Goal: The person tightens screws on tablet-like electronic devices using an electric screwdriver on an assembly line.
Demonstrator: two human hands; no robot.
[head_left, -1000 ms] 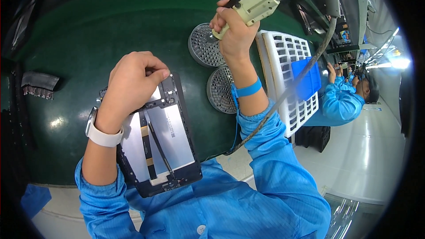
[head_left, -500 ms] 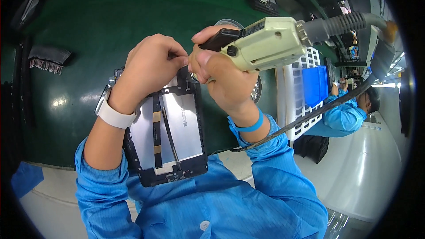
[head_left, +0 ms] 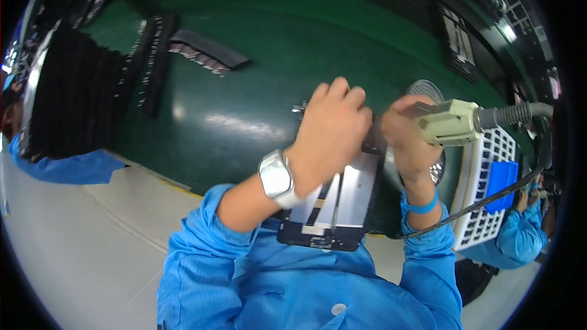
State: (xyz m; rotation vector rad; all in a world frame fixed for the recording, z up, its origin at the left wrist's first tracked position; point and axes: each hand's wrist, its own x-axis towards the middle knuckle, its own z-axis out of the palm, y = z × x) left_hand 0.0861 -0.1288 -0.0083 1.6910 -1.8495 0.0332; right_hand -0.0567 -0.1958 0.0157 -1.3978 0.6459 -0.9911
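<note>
My right hand (head_left: 413, 143) is wrapped round a pale green electric screwdriver (head_left: 451, 123), which has a thick cable at its back end. Its tip is hidden from sight. A tablet screen assembly (head_left: 358, 198) lies in front of me, with a black frame, a silvery back and dark ribbon strips along it. Over its far part is my left hand (head_left: 333, 128), fingers curled and knuckles up. Whatever those fingers hold, if anything, is hidden beneath the hand. A white watch is on my left wrist and a blue band circles the right one.
Stacked black frames (head_left: 76, 95) stand at the left, near a row of dark strips (head_left: 208, 49) on the green bench. Shiny round dishes (head_left: 426, 90) sit by my right hand. Beyond are a white slotted rack (head_left: 474, 192), a blue bin (head_left: 502, 184) and a co-worker's blue sleeve (head_left: 520, 238).
The view has swung left, so the bench contents appear further right and the black stack shows. My left hand has lifted its fingers off the spot beside the right hand, now slightly apart.
</note>
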